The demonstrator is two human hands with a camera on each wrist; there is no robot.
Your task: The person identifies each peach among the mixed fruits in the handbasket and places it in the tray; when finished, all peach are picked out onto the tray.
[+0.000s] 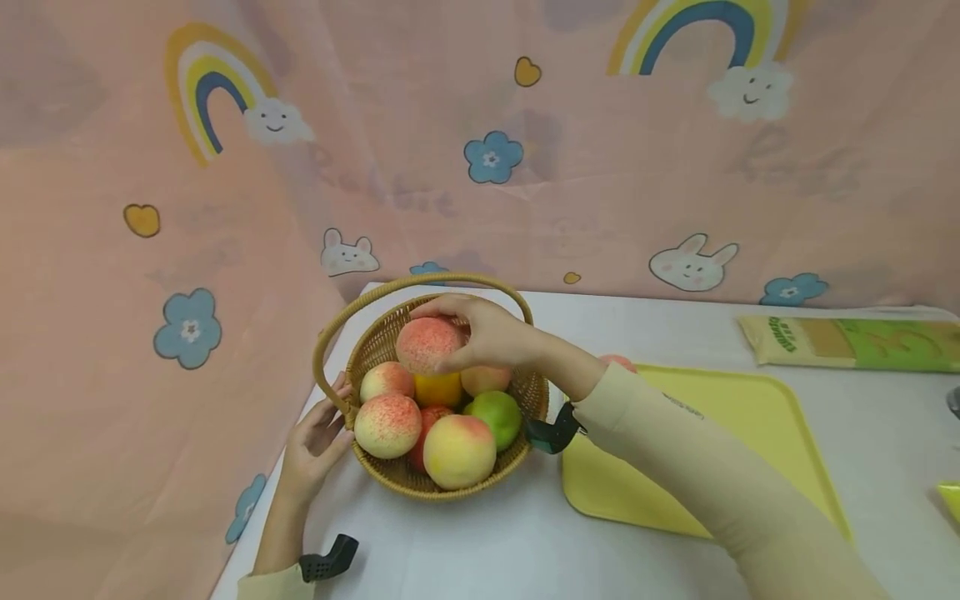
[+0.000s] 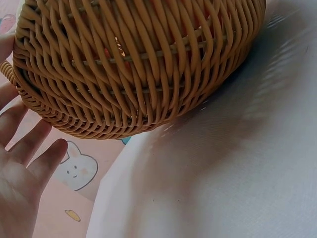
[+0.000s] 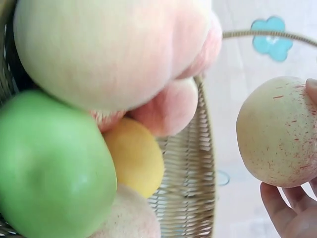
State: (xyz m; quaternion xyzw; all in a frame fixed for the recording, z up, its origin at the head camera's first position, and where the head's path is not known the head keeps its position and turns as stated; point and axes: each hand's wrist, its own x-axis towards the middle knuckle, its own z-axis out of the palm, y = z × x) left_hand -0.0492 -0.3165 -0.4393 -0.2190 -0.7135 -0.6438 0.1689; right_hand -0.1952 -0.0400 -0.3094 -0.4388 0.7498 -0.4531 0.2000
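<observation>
A yellow tray [image 1: 772, 425] lies right on the white tablecloth [image 1: 525, 542], a long green-and-beige food packet [image 1: 862, 343] farther off beyond it. Yellow packaging [image 1: 952, 498] is cut off at the right edge. Behind hangs a pink cloth backdrop [image 1: 585, 183] printed with smiling clouds, rainbows, rabbits and blue flowers.

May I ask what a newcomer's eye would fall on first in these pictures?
Probably the fruit-filled wicker basket, left of centre in the head view, with a blushed peach held over it in the right grip. Next might come the yellow tray to the basket's right, partly hidden by the right sleeve, then the rainbow-printed pink backdrop behind.
</observation>
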